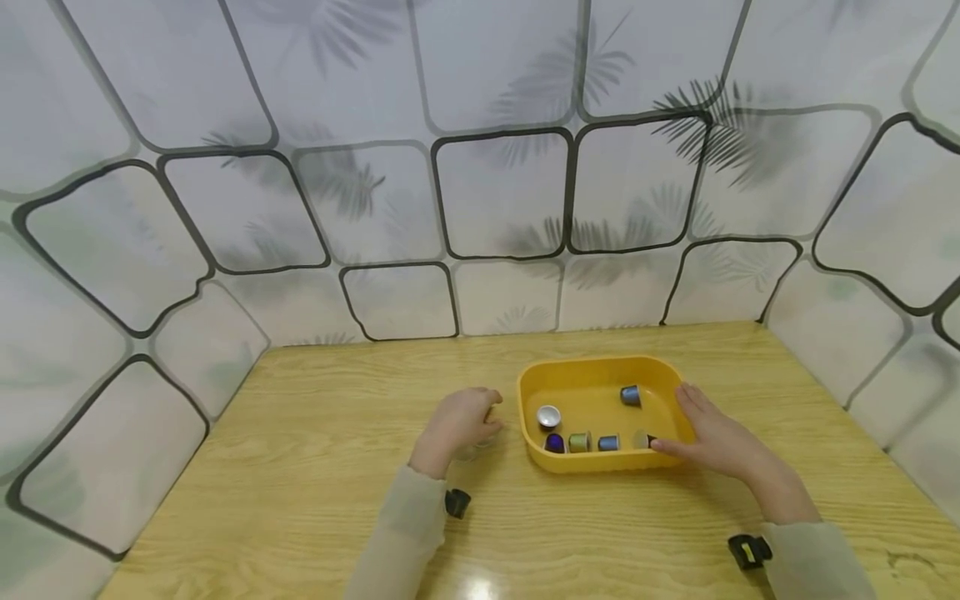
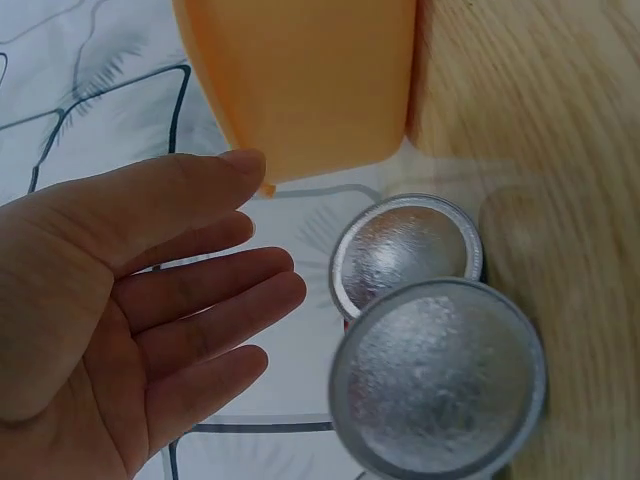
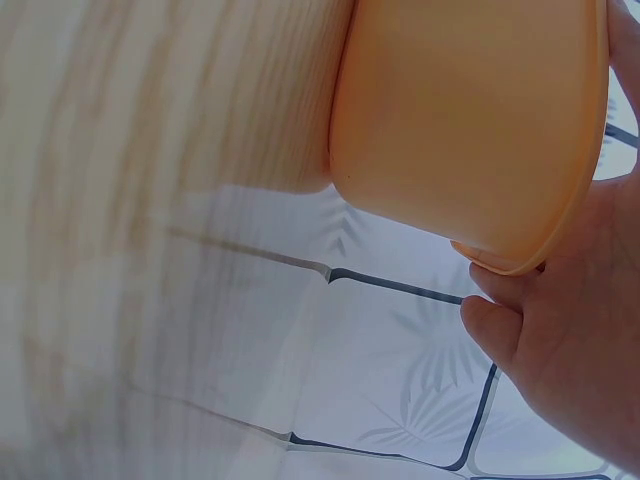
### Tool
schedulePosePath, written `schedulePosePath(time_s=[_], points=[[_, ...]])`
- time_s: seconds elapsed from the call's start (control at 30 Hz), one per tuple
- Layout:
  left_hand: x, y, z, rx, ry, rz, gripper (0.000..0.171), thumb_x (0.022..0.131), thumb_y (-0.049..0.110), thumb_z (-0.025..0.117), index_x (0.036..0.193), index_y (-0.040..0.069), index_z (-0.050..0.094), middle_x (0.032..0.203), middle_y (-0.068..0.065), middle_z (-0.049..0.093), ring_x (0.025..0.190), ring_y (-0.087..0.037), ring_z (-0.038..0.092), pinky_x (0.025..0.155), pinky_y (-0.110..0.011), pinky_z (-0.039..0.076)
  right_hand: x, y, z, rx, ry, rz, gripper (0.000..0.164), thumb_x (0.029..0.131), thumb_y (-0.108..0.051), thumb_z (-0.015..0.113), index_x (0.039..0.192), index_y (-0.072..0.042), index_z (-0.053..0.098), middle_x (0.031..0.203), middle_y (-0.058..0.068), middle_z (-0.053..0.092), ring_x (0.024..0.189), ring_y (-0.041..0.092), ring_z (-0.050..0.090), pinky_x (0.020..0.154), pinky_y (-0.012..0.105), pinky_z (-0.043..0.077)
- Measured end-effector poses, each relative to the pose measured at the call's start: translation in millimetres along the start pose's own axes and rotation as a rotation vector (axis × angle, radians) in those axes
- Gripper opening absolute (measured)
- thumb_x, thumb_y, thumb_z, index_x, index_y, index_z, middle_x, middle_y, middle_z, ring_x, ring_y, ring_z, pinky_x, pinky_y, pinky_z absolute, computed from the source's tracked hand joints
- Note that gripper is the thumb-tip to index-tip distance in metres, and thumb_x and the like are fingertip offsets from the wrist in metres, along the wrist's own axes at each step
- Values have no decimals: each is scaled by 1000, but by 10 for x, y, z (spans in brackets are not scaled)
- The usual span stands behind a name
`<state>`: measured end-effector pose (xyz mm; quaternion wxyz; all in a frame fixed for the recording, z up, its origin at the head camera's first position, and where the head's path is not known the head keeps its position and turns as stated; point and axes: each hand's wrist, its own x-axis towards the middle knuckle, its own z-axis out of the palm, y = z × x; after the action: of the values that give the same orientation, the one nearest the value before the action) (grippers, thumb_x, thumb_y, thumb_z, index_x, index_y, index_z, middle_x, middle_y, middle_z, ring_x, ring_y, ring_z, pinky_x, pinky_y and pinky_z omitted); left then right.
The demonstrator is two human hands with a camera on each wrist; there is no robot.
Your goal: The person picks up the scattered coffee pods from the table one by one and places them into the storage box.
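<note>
A yellow-orange tray (image 1: 600, 462) stands on the table with several coffee capsules inside. Among them are a purple one (image 1: 554, 443), a pale green one (image 1: 579, 442), a blue one (image 1: 630, 396) and one with its silver side up (image 1: 549, 417). My right hand (image 1: 723, 442) grips the tray's right end, thumb over the near rim, fingers along the side wall. Left of the tray, my left hand (image 1: 461, 423) is held with loose, slightly bent fingers and nothing in them. Beside its fingertips, two foil-lidded capsules (image 2: 438, 380) lie on the table, mostly hidden by the hand from above.
The wooden table (image 1: 300, 467) reaches back to a patterned fabric wall (image 1: 510, 208), which also closes in both sides. A black wrist camera (image 1: 457, 502) sits by the left sleeve, another (image 1: 748, 551) by the right sleeve.
</note>
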<state>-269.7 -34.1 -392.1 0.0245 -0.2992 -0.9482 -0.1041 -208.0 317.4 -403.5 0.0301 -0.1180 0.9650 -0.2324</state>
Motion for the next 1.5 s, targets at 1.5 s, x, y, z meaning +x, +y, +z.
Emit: schedulePosePath(time_s=[1.5], points=[[6,-136,165,31,-70,-9,13,73,8,59,67,10,48,62,2,39,56,-13,34,52,-25,27,16,8,0,9,-1,-13,103,76,-54,58,133,17,9,137,36,4,125,47,7,95,59,13]])
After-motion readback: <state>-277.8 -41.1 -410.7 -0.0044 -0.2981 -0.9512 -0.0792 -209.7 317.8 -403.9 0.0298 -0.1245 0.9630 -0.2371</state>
